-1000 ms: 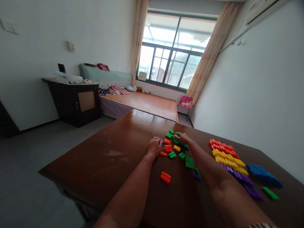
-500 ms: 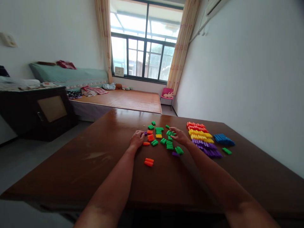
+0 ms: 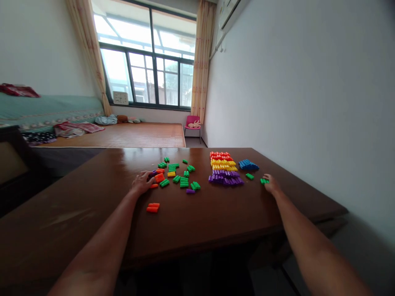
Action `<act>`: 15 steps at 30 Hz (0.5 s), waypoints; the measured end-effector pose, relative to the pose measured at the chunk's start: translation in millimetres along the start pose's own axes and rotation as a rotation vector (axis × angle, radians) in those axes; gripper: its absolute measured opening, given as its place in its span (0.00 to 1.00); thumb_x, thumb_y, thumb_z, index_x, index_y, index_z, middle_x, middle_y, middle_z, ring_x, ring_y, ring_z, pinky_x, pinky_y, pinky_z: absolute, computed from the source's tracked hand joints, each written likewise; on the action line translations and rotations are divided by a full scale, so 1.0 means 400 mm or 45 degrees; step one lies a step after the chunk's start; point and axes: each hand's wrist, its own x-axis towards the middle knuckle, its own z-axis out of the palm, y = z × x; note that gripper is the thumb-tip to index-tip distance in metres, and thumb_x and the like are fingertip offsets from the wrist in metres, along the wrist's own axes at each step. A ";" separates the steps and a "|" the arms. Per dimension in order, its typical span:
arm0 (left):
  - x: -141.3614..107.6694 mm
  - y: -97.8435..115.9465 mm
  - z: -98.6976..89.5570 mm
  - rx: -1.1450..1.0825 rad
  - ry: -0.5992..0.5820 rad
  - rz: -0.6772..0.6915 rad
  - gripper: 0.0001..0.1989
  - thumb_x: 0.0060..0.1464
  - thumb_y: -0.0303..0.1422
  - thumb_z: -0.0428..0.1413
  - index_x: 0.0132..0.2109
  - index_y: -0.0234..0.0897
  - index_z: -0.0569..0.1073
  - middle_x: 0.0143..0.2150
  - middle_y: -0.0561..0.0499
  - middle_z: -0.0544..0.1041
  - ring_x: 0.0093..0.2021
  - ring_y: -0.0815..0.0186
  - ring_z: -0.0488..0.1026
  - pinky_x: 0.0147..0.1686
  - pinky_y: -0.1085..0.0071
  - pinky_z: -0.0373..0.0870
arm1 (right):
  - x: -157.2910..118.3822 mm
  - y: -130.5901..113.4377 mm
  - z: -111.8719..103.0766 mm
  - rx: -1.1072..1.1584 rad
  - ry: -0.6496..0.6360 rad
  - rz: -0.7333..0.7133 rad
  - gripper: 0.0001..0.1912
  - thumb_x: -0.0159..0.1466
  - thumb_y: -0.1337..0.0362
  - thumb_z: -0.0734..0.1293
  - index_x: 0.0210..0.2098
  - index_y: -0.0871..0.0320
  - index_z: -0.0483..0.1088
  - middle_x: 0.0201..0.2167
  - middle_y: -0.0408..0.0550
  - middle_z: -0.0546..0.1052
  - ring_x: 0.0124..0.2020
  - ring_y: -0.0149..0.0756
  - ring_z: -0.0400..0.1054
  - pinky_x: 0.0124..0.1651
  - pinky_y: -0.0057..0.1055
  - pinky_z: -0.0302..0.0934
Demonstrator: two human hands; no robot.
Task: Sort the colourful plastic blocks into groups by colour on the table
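Note:
My right hand (image 3: 271, 184) is at the right side of the brown table, its fingers closed on small green plastic blocks (image 3: 264, 181). A single green block (image 3: 249, 176) lies just left of it. My left hand (image 3: 142, 183) rests on the table with its fingers apart. Right by its fingertips are a purple block (image 3: 154, 172) and orange blocks (image 3: 159, 177). Scattered green blocks (image 3: 184, 182), a yellow block (image 3: 171, 174) and another purple block (image 3: 190, 191) lie between my hands. Two orange blocks (image 3: 153, 207) sit nearer to me.
Sorted rows of red (image 3: 220, 156), yellow (image 3: 224, 165) and purple blocks (image 3: 226, 178) stand right of centre, beside a blue group (image 3: 248, 165). The table (image 3: 216, 218) has its right edge past my right hand. Behind are a bed (image 3: 148, 135) and a pink chair (image 3: 192, 123).
My right hand has moved from the scattered green blocks to the far right, carrying green blocks. The view has turned right. My left hand stays beside the orange and purple blocks.

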 end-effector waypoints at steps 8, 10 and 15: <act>0.011 -0.019 -0.002 -0.084 -0.015 -0.008 0.23 0.56 0.44 0.47 0.53 0.39 0.74 0.56 0.45 0.72 0.51 0.59 0.73 0.51 0.66 0.69 | 0.073 0.071 0.051 -0.260 -0.019 0.157 0.22 0.56 0.70 0.63 0.50 0.59 0.73 0.48 0.56 0.77 0.50 0.45 0.70 0.53 0.41 0.65; 0.009 -0.020 -0.005 -0.106 0.006 -0.024 0.23 0.56 0.45 0.47 0.52 0.38 0.74 0.55 0.45 0.72 0.49 0.58 0.73 0.49 0.65 0.70 | 0.079 0.086 0.053 -0.366 -0.035 0.239 0.20 0.57 0.61 0.65 0.48 0.57 0.74 0.46 0.56 0.78 0.49 0.49 0.70 0.51 0.44 0.65; 0.017 -0.033 -0.002 -0.153 0.057 -0.015 0.21 0.54 0.44 0.49 0.48 0.38 0.76 0.52 0.45 0.74 0.49 0.57 0.74 0.48 0.64 0.71 | 0.080 0.085 0.064 -0.466 -0.099 0.138 0.20 0.60 0.55 0.65 0.49 0.56 0.74 0.45 0.54 0.78 0.47 0.47 0.71 0.49 0.39 0.63</act>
